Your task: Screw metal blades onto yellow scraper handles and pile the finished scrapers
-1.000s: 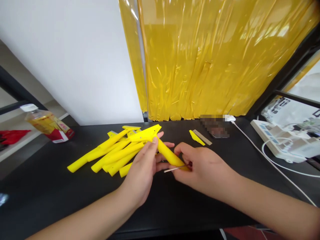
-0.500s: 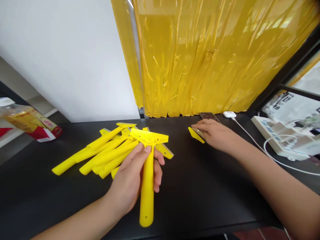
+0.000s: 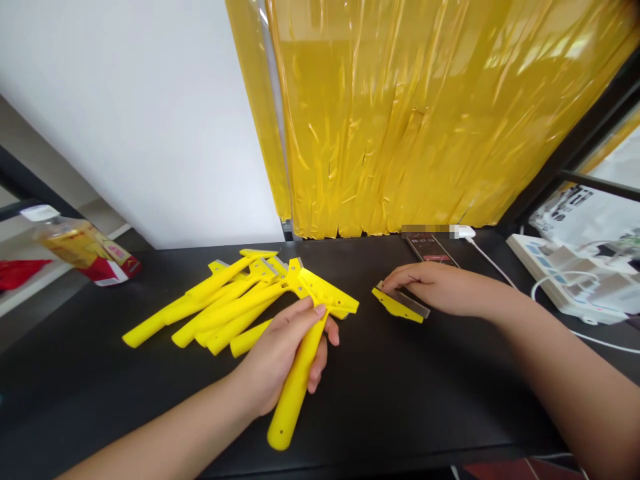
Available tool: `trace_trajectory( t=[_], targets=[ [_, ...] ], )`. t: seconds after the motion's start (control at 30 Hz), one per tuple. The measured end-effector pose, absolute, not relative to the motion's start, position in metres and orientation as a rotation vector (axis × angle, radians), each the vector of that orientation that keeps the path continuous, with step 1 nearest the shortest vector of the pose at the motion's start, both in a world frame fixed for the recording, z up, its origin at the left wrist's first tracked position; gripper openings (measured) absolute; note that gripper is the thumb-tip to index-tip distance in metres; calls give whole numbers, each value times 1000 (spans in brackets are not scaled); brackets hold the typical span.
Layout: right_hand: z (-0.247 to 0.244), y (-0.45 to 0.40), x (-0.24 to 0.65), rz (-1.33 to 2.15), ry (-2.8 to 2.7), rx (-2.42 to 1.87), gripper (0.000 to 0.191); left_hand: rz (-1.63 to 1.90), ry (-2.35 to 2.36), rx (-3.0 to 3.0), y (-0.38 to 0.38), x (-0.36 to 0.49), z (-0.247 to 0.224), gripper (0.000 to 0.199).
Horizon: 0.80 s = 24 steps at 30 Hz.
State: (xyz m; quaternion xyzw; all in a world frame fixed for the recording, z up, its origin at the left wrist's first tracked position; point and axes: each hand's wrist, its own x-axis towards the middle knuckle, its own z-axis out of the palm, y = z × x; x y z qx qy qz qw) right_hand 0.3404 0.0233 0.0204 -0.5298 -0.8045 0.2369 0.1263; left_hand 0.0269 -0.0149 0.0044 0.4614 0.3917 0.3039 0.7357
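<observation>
My left hand (image 3: 295, 350) is wrapped round the handle of a yellow scraper (image 3: 300, 377), thumb on the neck, its wide head tilted toward the right. Over on the right, my right hand (image 3: 433, 287) has its bent fingers on a grey metal blade (image 3: 413, 303), their tips partly hidden behind it. Along the blade's near side lies a separate yellow cover plate (image 3: 395, 307) with small holes. Left of my left hand is a pile of yellow scrapers (image 3: 220, 303), their handles toward the lower left and some metal edges showing.
A phone (image 3: 433, 250) showing a timer lies behind my right hand, near a white charger (image 3: 465, 231) and cable. A power strip (image 3: 560, 280) with plugs stands at the right. A drink bottle (image 3: 90, 247) leans at the left. Yellow film (image 3: 400, 120) hangs behind the black table (image 3: 400, 400).
The scraper in my left hand has turned, its head swinging right and its handle end left. My right hand has come nearer with the cover plate, and more of the blade shows.
</observation>
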Motion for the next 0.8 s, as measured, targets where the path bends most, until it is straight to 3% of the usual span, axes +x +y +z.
trace_trajectory(
  t=[0.17, 0.37, 0.8],
  targets=[
    [28, 25, 336, 598, -2259, -1702, 49, 604, 861, 1005, -14, 24, 1, 48],
    [28, 19, 330, 516, -2332, -1814, 25, 662, 841, 988, -14, 23, 4, 45],
    [12, 8, 313, 481, -2485, -1909, 19, 654, 797, 948, -11, 23, -1, 45]
  ],
)
